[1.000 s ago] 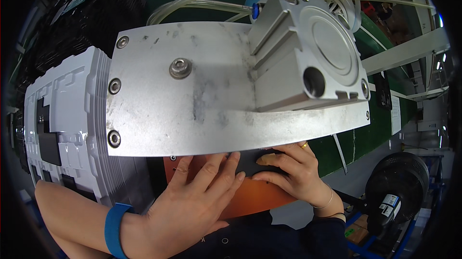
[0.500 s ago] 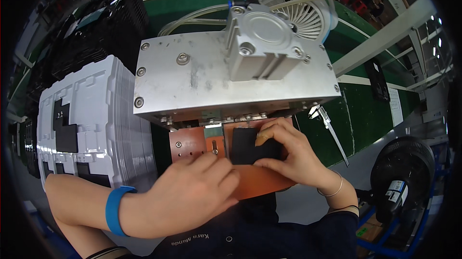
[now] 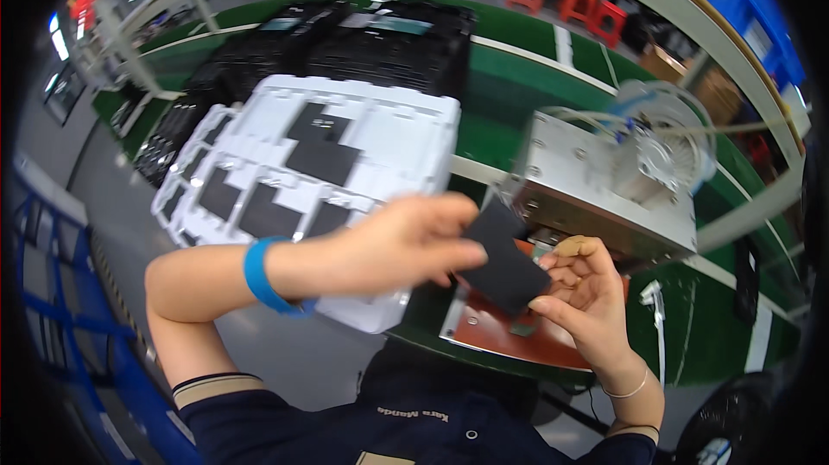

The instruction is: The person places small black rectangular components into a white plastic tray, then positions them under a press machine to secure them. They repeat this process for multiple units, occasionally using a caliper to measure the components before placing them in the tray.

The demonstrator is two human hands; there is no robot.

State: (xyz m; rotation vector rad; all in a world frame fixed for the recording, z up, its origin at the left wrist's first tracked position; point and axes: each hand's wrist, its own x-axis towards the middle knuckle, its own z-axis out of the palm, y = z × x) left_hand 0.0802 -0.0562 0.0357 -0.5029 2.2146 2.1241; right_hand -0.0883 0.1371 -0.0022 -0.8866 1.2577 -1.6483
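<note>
A thin black stepped sheet (image 3: 503, 262) hangs tilted in front of the press. My right hand (image 3: 589, 297) pinches its lower right edge between thumb and fingers; one finger has a tan covering. My left hand (image 3: 401, 245), blurred and with a blue band at its wrist, has thumb and index finger spread at the sheet's left edge. The thumb overlaps that edge, though contact is unclear. Beneath lies the reddish-brown plate (image 3: 473, 320) of the press, partly hidden by the sheet and my right hand.
The metal press (image 3: 566, 173) with its air cylinder (image 3: 646, 167) stands at right. White trays (image 3: 397, 128) with similar black pieces (image 3: 324, 163) are stacked at left, before black trays (image 3: 389, 46). A caliper (image 3: 658, 318) lies on the green table (image 3: 509, 98) at right.
The view has swung left, bringing the white trays nearer the middle. The black sheet has come up off the plate in my right hand. My left hand has moved from the plate to the sheet's left edge.
</note>
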